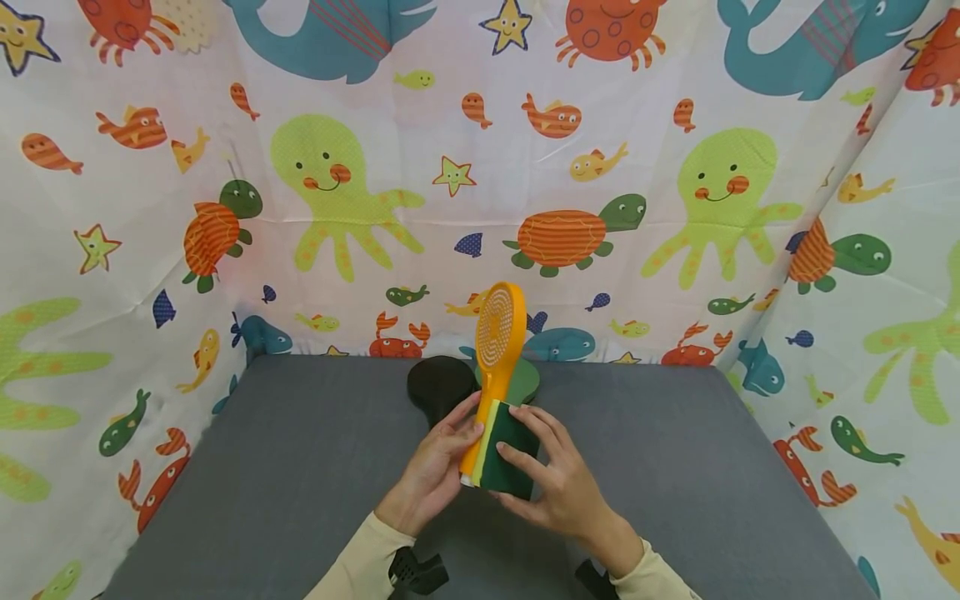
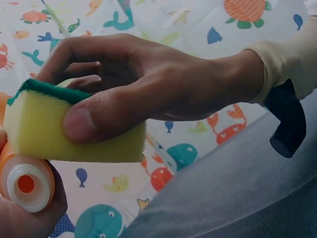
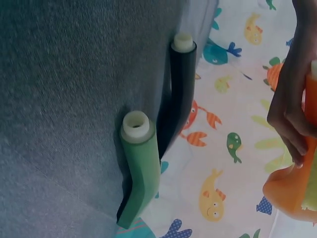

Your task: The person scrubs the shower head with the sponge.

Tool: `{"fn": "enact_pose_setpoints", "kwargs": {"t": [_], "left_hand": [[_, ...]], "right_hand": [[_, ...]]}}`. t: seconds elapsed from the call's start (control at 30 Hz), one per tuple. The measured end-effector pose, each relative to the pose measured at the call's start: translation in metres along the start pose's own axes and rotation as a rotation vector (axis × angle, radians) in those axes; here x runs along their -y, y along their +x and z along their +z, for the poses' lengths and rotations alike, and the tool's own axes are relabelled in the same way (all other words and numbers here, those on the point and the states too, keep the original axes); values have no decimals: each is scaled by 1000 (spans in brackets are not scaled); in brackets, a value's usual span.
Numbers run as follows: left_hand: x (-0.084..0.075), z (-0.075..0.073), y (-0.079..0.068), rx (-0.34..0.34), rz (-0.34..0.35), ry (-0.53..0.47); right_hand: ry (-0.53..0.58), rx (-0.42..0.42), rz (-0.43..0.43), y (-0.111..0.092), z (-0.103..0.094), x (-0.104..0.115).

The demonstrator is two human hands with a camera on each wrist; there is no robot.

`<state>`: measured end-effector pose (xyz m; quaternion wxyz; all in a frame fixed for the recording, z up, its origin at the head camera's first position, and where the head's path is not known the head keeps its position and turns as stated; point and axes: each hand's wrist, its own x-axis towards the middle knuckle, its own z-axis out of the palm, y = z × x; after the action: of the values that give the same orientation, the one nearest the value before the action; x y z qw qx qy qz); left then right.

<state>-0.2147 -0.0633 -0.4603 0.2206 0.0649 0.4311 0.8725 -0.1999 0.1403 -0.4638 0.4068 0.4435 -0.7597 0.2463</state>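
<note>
In the head view, my left hand grips the handle of an orange shower head, which stands tilted upright with its perforated face toward the left. My right hand holds a yellow and green sponge against the right side of that handle. Thumb and fingers pinch the sponge in the left wrist view, its yellow side lying along the handle. The white hollow connector at the handle's end points toward that camera. From the right wrist, only part of the orange shower head shows.
Behind my hands, a black shower head and a green shower head lie on the grey table. Their handles with white connectors show in the right wrist view. A sea-animal print curtain surrounds the table's back and sides.
</note>
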Motion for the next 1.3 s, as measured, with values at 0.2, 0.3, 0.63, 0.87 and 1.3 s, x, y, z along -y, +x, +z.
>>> {"fn": "enact_pose_setpoints", "kwargs": {"t": [0.2,0.3,0.63,0.87,1.3], "left_hand": [[2,-1,-1,-1,1,18],[3,-1,-4,-3,-1,36],[5,1,-12,6,-13,105],[6,3,-14,-9,-30,111],[3,6,-17,25,-65,105]], "right_hand": [[-14,19,2,-1,-1,1],[-27,23,2,1,-4,-2],[-54,21,12,6,-10,-9],[-68,3,4,10,-13,-15],[-152,-43,-28,16,-23,-25]]}}
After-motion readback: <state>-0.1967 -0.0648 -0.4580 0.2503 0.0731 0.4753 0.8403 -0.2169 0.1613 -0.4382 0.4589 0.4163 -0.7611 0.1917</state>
